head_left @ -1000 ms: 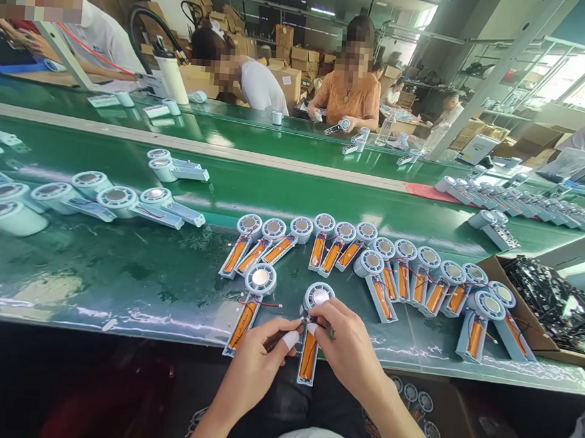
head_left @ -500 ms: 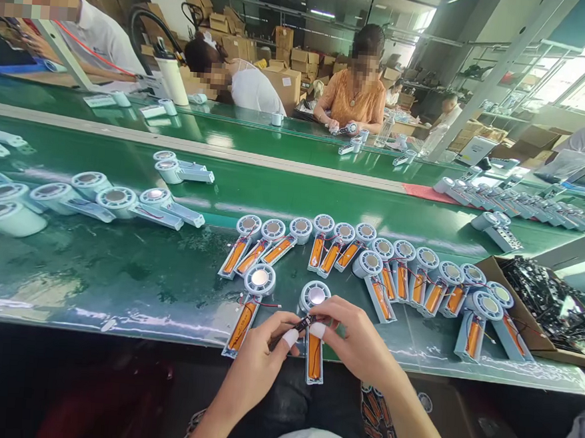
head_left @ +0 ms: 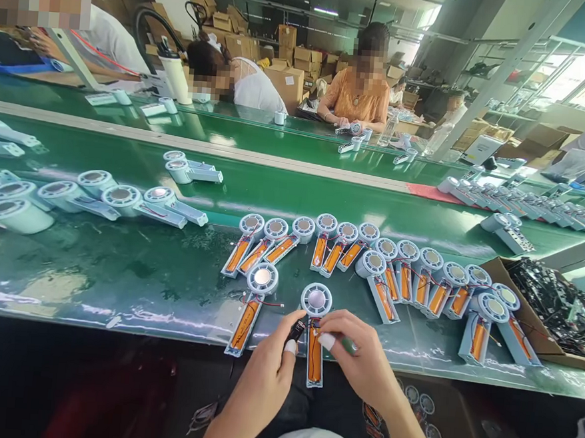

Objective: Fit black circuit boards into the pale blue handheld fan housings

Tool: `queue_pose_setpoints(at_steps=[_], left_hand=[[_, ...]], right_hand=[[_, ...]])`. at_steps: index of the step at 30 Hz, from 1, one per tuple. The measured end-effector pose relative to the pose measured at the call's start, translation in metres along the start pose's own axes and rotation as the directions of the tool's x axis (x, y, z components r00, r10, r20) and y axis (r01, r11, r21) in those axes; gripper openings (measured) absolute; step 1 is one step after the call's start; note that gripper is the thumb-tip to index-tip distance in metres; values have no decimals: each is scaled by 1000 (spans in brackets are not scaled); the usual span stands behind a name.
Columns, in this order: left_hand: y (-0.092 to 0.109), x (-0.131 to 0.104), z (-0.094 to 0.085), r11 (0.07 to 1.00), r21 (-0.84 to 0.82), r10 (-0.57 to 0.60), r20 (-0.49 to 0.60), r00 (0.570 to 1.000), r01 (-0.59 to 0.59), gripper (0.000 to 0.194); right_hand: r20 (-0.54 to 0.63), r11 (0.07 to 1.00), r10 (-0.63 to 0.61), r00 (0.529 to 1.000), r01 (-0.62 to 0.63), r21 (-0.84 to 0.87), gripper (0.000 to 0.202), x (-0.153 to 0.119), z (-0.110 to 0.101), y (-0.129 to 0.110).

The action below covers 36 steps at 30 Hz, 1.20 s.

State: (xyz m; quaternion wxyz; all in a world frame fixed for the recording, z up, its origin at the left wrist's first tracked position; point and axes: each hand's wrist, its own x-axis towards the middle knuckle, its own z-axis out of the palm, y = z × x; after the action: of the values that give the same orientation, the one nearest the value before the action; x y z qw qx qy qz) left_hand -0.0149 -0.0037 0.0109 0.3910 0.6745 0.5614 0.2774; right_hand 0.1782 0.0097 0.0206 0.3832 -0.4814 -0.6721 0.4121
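Orange cell (head_left: 317,364) lying in an uncovered handle (head_left: 313,384), the round-headed unit (head_left: 316,299) sits at my feed's six o'clock, the black part (head_left: 296,331) outside it, pinched by my left hand (head_left: 268,371), my right hand (head_left: 365,361) narrowed, its hold unclear.

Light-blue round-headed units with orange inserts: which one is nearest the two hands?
The front unit, its handle between the left hand and the right hand; the neighbouring unit lies farther left, outside that gap.

Near unit (head_left: 316,299): before us, over the bench (head_left: 132,281) edge
Second unit (head_left: 262,278): left of it
Carton (head_left: 576,359): our right, parts (head_left: 552,297) inside
Belt (head_left: 275,178): behind the bench
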Motion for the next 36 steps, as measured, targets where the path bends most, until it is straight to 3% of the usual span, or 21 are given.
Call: queue_pose_setpoints(at_steps=[3, 5, 9, 12, 18, 23, 27, 36], left_hand=[[1, -1, 1, 993, 116, 31, 40, 999, -35, 54], [3, -2, 1, 970, 241, 15, 80, 997, -33, 59], [6, -3, 1, 871, 491, -33, 123, 992, -32, 65], [7, -4, 0, 831, 554, -36, 148, 988, -53, 67], [4, -5, 3, 905, 420, 21, 112, 993, -67, 64], [-5, -8, 12, 975, 203, 108, -61, 992, -93, 56], [-8, -9, 18, 995, 97, 48, -175, 983, -32, 44], [1, -11, 17, 1000, 7, 23, -193, 981, -22, 42]], right_hand=[[-78, 932, 195, 978, -159, 325, 23, 5, 3, 2], [-106, 868, 287, 952, -212, 448, 28, 8, 6, 2], [-157, 880, 281, 947, -189, 436, 26, 11, 16, 1], [-176, 930, 207, 962, -137, 341, 19, 9, 24, 1], [-203, 955, 231, 952, -182, 234, 14, 7, 26, 2], [-225, 997, 63, 972, -70, -21, 16, 9, 25, -6], [-188, 979, -53, 981, 14, -202, 21, 8, 26, -12], [-133, 908, -52, 990, -8, -418, 27, 6, 30, -12]])
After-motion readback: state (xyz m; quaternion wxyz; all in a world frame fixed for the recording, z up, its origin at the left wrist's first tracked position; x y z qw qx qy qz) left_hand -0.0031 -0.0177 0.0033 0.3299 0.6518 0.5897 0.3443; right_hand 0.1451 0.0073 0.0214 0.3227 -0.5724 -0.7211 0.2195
